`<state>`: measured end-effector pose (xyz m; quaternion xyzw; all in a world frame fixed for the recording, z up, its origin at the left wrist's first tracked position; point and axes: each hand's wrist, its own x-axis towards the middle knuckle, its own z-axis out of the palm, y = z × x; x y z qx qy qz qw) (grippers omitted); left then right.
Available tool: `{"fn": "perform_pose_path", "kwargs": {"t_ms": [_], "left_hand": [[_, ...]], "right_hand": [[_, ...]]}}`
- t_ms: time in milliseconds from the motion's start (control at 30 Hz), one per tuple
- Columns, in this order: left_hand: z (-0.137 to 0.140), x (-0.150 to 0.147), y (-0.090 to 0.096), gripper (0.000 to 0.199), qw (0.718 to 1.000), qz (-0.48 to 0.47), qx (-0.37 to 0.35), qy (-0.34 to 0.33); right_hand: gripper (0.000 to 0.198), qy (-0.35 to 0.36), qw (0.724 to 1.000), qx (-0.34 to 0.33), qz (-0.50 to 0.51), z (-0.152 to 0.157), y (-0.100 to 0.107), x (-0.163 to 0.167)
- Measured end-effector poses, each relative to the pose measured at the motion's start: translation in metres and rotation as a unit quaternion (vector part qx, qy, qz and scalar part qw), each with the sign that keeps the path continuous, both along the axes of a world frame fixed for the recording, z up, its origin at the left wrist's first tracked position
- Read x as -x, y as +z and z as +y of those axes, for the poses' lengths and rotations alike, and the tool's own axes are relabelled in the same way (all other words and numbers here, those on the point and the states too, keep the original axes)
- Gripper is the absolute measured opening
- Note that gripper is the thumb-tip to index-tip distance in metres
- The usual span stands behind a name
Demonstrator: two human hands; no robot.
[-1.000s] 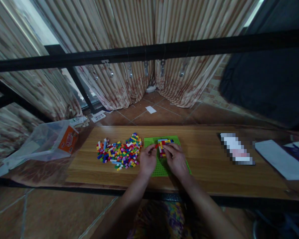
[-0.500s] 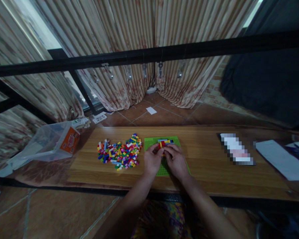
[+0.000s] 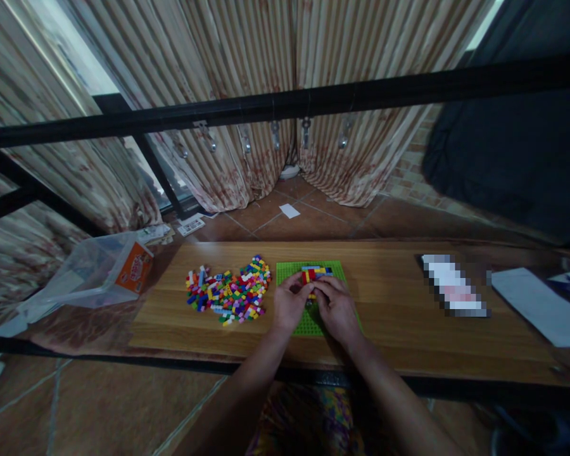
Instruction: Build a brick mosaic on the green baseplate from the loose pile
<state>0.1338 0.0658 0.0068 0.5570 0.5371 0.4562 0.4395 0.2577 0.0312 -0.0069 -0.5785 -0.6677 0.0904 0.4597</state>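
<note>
A small cluster of red and yellow toy bricks (image 3: pixel 308 277) is pinched between my two hands, over a green studded baseplate (image 3: pixel 306 328). My left hand (image 3: pixel 289 303) closes on it from the left, thumb and fingertips together. From the right, my right hand (image 3: pixel 336 305) grips the same bricks with its fingers curled. Blue and yellow bricks (image 3: pixel 320 270) show just beyond the fingertips, on the far part of the baseplate. My fingers hide part of the held bricks. Left of the baseplate lies a loose pile of small multicoloured bricks (image 3: pixel 230 291).
The wooden tabletop (image 3: pixel 389 278) carries a pixelated phone-shaped object (image 3: pixel 453 285) on the right, with white paper (image 3: pixel 541 307) beyond it. A clear plastic box (image 3: pixel 99 269) with an orange label lies at the left. A black rail (image 3: pixel 247 106) crosses before the curtains.
Both hands stay in nearly the same place over the baseplate. The red and yellow bricks are turned slightly, so more of their red face shows.
</note>
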Motion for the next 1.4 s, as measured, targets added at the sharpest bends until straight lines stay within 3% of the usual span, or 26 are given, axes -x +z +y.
{"fn": "perform_pose_path", "kwargs": {"t_ms": [233,667,1167,1267,1400], "left_hand": [[0.006,0.008,0.0,0.026,0.999,0.033,-0.015,-0.035],[0.027,0.003,-0.007,0.02,0.999,0.017,0.04,-0.002],[0.031,0.001,-0.008,0.016,0.997,0.066,0.028,-0.015],[0.025,0.004,-0.001,0.016,0.997,0.072,0.005,-0.011],[-0.005,0.019,0.005,0.023,0.997,0.072,-0.032,0.007]], "right_hand": [[0.027,-0.002,1.0,-0.002,0.004,0.001,-0.003,-0.001],[0.025,-0.01,1.0,-0.014,-0.015,0.0,-0.003,0.002],[0.028,-0.01,0.998,-0.025,-0.051,0.0,-0.008,0.002],[0.029,-0.001,0.998,-0.022,-0.062,0.0,-0.007,0.0],[0.031,0.002,0.996,-0.032,-0.087,-0.001,-0.01,-0.002]]}}
